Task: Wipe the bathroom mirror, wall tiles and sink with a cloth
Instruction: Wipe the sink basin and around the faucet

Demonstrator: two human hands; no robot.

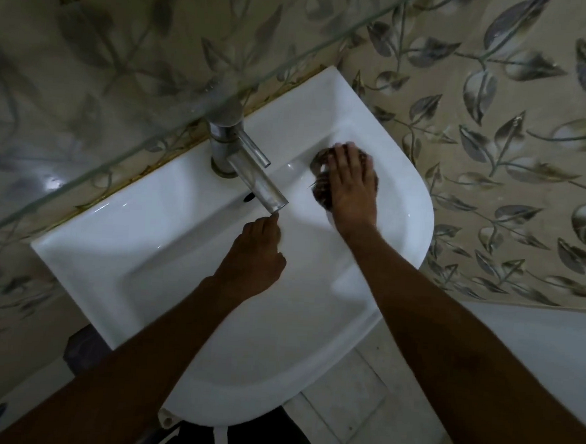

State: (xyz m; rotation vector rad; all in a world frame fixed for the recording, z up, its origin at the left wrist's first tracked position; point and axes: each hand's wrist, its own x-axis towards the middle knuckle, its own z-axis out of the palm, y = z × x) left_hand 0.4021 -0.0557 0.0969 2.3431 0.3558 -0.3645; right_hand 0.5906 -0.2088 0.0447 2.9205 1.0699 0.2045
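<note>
**Mia:** What did the head camera show?

**Ben:** It looked down at a white, shiny sink with one rounded end [187, 249]. The right hand [352, 187] lay flat on a dark brown bunched-up cloth [321, 185]. Its fingers were spread out and they pressed the cloth down in the bowl of the sink, near the far rounded end. Something dark and round peeked out by the fingertips. It may have been the drain, but I could not tell.

**Mia:** And the other hand?

**Ben:** The left hand [253, 257] was loosely curled and held nothing. One finger reached up to the tip of the silver metal tap [240, 157]. It looked like it just touched the spout.

**Mia:** Where were the other things to wipe?

**Ben:** The beige wall tiles with grey leaves [495, 148] were right behind the sink. A clear glass shelf [159, 138] ran over the tap. No mirror showed there.

**Mia:** How could the wiping be done well?

**Ben:** I think the flat hand should push the cloth in slow rounds and go all over the bowl. It should reach the corners, the edge and the spot under the tap. The cloth should stay bunched under the palm so it does not slip away. A little water from the tap might help.

**Mia:** Could you read any words?

**Ben:** No. I saw no names, labels or writing on anything.
</note>
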